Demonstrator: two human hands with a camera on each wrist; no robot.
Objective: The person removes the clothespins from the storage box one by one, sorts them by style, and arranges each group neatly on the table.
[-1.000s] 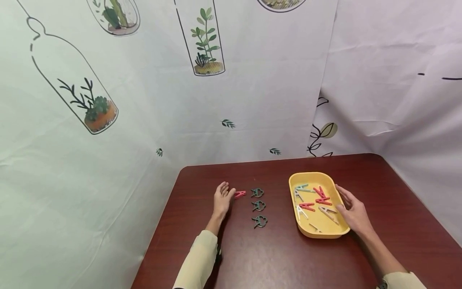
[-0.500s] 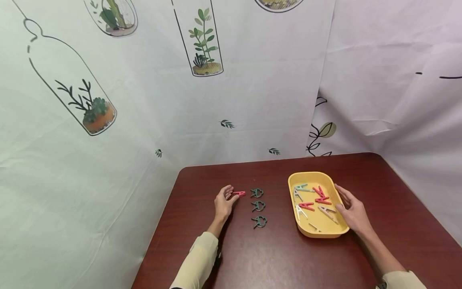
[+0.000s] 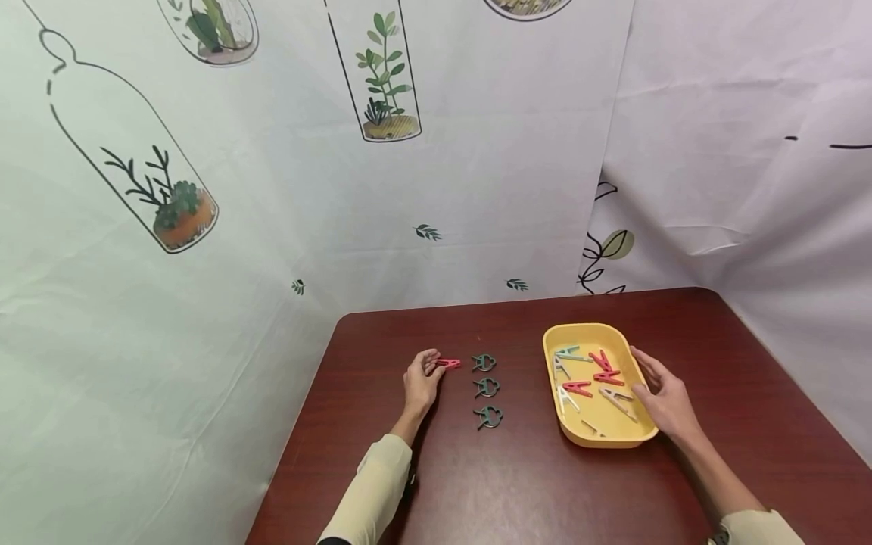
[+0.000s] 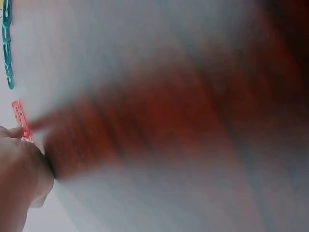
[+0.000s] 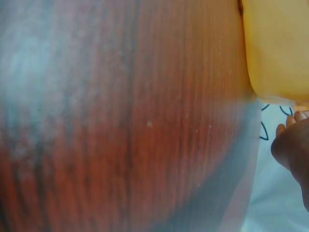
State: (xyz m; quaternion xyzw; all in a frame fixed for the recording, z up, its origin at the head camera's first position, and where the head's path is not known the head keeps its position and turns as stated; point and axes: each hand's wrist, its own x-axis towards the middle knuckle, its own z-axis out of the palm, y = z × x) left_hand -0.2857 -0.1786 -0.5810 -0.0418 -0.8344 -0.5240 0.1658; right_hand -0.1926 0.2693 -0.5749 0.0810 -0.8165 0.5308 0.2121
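Thumb and fingers of the left hand (image 3: pixel 421 384) had come together on the near end of a red clip (image 4: pixel 20 116), pinching it well to the left of the yellow tray (image 3: pixel 606 443). A second earlier those fingers had been stretched out just beside the clip; since then they had curled in around its end, so a loose piece had, by my judgement, become one the hand could steer. The clip itself had barely shifted, and whether it was lifted at all could not be told. Next outward, between that clip and the tray, three green clips (image 3: pixel 486 387) lay in a column, apart from one another, the red clip level with the farthest of them. They and the tray had kept their places. Inside the tray were three more red clips (image 3: pixel 577 388), a mint clip (image 3: pixel 574 355) near its far left corner and several pale clips (image 3: pixel 616 400). On the tray's right side the right hand (image 3: pixel 670 409) held the rim, thumb over the edge and fingers along the outer wall, unchanged, which seemed to keep the tray steady. Beneath it all was the dark red table (image 3: pixel 531 484), and beyond the tray hung a plant-printed cloth (image 3: pixel 477 174).
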